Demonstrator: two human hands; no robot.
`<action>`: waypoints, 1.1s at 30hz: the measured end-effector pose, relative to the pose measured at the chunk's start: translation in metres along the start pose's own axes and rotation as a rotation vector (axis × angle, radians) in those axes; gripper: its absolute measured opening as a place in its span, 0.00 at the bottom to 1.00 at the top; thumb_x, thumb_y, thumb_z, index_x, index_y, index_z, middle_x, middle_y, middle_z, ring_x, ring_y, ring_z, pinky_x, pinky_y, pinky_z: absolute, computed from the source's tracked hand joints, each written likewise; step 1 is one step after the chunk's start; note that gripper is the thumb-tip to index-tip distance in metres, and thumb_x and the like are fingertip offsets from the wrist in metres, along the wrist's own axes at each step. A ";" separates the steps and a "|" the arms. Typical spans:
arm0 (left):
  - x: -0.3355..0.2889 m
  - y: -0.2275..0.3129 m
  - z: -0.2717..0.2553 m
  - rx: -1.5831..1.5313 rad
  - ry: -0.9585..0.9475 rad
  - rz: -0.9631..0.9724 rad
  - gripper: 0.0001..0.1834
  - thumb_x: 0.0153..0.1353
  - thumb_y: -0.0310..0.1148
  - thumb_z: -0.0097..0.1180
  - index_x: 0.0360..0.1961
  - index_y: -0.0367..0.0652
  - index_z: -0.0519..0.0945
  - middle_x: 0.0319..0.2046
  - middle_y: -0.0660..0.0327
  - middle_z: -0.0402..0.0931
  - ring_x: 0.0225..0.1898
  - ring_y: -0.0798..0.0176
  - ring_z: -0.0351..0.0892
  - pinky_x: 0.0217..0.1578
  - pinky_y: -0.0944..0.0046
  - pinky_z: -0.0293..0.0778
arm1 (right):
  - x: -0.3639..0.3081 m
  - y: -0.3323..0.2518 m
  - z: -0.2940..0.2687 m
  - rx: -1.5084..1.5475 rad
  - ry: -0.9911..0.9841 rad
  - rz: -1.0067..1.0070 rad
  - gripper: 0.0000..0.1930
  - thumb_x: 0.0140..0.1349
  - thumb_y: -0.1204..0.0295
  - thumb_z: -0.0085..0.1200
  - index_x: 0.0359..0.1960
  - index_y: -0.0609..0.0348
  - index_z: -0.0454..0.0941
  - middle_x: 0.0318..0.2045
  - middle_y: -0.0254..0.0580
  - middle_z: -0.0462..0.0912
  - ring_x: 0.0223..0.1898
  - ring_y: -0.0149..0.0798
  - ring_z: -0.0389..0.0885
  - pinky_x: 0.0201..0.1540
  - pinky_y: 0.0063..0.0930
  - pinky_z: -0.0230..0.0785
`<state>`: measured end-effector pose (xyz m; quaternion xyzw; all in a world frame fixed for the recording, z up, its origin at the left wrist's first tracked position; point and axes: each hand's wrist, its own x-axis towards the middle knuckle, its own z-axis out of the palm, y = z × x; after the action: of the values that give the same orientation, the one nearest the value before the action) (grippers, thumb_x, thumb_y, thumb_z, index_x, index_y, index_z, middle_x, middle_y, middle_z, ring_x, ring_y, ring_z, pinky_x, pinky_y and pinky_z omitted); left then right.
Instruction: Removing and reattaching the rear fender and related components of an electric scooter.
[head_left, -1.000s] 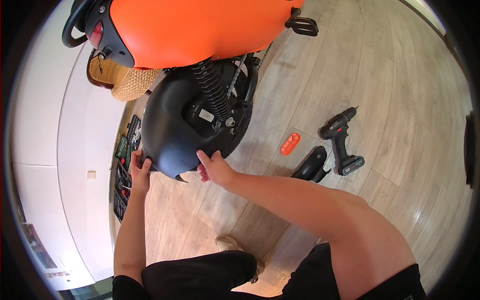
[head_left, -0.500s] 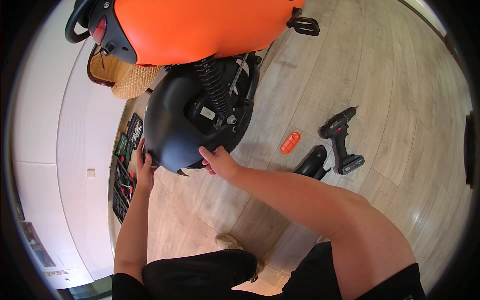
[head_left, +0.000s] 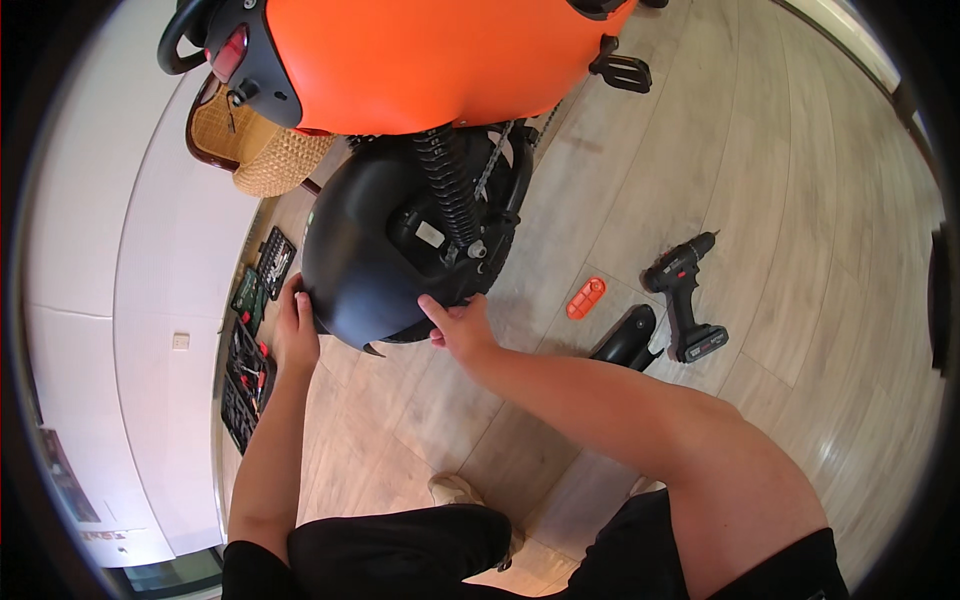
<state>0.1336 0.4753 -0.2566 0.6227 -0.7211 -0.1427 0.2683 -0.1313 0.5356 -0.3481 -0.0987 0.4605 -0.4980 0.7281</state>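
Black fender (head_left: 365, 260), on the wooden floor (head_left: 780, 150) by the white wall (head_left: 110, 250): my left hand (head_left: 296, 330) and right hand (head_left: 458, 325) still grasp it, though closer now.

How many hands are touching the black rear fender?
2: the left hand grips the black rear fender at its left edge; the right hand presses its lower right edge.

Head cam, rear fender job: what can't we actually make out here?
- Rear wheel: hidden by the black fender, head view.
- Left hand fingertips: curled behind the fender's edge.
- Tool kit pieces: too small, partly behind the left forearm.
- Orange scooter body: cut off by the top edge.
- Right hand grip: palm side hidden.
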 end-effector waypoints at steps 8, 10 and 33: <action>0.003 0.009 -0.002 0.312 0.084 0.051 0.27 0.77 0.51 0.35 0.52 0.38 0.77 0.37 0.37 0.80 0.43 0.32 0.80 0.43 0.42 0.74 | 0.005 -0.015 -0.006 -0.070 0.027 -0.037 0.35 0.56 0.57 0.75 0.51 0.55 0.58 0.39 0.37 0.71 0.29 0.28 0.75 0.33 0.26 0.79; 0.006 0.004 -0.003 0.371 0.046 0.059 0.26 0.77 0.51 0.35 0.49 0.38 0.77 0.34 0.36 0.80 0.40 0.29 0.79 0.39 0.39 0.73 | 0.009 -0.008 -0.007 -0.121 0.075 -0.123 0.34 0.57 0.57 0.74 0.49 0.55 0.59 0.37 0.36 0.71 0.29 0.26 0.73 0.31 0.25 0.76; 0.037 0.062 -0.015 0.406 0.239 0.007 0.31 0.75 0.56 0.44 0.37 0.37 0.83 0.24 0.40 0.79 0.31 0.35 0.81 0.32 0.43 0.73 | -0.017 -0.041 -0.007 -0.314 0.300 -0.420 0.30 0.57 0.52 0.73 0.41 0.65 0.69 0.25 0.39 0.78 0.28 0.37 0.78 0.36 0.34 0.73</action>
<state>0.0882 0.4525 -0.2031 0.6737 -0.7003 0.0812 0.2216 -0.1636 0.5318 -0.3176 -0.2285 0.6040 -0.5695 0.5086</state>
